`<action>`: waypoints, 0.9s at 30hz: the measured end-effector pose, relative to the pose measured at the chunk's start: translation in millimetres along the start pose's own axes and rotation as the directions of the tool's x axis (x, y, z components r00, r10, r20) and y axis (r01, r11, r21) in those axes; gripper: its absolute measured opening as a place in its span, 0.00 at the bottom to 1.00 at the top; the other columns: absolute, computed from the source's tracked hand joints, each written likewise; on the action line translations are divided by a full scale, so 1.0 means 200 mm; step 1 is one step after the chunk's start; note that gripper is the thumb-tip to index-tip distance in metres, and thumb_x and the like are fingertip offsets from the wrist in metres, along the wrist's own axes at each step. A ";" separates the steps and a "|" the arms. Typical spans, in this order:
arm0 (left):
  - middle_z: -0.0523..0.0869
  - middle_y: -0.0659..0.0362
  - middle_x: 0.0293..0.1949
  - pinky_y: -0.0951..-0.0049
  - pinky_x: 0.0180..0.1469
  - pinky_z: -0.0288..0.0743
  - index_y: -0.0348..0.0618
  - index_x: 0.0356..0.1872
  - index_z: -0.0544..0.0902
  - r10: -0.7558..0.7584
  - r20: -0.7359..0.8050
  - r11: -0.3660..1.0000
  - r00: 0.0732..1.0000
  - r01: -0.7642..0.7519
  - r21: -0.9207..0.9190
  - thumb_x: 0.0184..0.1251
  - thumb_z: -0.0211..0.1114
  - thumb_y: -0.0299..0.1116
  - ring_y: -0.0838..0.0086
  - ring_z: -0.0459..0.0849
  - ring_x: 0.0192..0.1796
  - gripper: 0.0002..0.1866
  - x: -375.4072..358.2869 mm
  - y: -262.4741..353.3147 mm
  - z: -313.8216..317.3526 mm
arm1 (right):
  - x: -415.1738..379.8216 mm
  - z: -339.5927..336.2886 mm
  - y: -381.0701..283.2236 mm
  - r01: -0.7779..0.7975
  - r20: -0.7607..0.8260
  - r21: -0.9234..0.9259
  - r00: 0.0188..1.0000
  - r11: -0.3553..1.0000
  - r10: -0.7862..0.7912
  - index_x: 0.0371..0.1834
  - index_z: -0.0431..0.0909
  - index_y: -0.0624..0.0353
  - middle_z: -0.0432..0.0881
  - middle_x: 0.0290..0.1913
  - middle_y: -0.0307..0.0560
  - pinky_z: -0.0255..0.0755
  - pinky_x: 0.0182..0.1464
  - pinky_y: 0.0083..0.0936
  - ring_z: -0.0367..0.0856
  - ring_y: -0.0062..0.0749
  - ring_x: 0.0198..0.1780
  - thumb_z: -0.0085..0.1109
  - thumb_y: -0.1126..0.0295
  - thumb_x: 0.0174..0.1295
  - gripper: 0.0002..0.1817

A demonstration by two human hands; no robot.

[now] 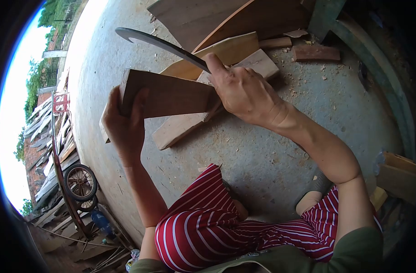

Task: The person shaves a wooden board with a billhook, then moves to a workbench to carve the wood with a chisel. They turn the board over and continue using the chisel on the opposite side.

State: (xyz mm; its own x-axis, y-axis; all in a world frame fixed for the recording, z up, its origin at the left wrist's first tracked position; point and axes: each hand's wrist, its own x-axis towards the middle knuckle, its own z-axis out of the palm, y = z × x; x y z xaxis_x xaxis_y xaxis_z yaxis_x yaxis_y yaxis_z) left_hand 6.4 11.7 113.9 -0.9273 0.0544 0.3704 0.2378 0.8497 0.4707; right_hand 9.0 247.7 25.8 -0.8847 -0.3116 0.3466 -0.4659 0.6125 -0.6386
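Note:
My left hand [124,125] grips the near end of a flat brown wooden board [171,95] and holds it up above the concrete floor. My right hand [242,91] is closed around the handle of a long dark curved blade [158,44], with the index finger laid along its back. The blade reaches up and left over the board's upper edge. My knees in red-and-white striped trousers [203,223] show below the hands.
Pale wooden planks [180,127] lie on the concrete floor [262,150] under the board, with more boards [226,18] and offcuts [316,53] beyond. Wood blocks [399,175] sit at the right. A wheeled cart [80,182] and stacked timber stand at the left.

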 end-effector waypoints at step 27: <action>0.89 0.59 0.35 0.79 0.41 0.77 0.33 0.46 0.83 -0.029 -0.063 0.998 0.998 0.026 -0.058 0.64 0.75 0.32 0.83 0.83 0.37 0.15 -0.06 0.03 0.03 | -0.13 0.15 0.07 -0.250 0.266 0.219 0.945 0.943 0.189 0.53 0.63 0.63 0.79 0.24 0.67 0.72 0.30 0.54 0.81 0.67 0.33 0.51 0.69 0.74 0.12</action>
State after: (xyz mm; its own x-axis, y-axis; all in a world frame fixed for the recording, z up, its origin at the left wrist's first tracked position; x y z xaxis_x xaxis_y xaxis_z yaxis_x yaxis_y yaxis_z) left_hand 18.0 18.4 107.1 -0.9137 -0.0037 0.4063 0.2304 0.8189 0.5256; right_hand 25.3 242.4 -12.9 -0.9279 -0.3719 0.0246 -0.2212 0.4965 -0.8394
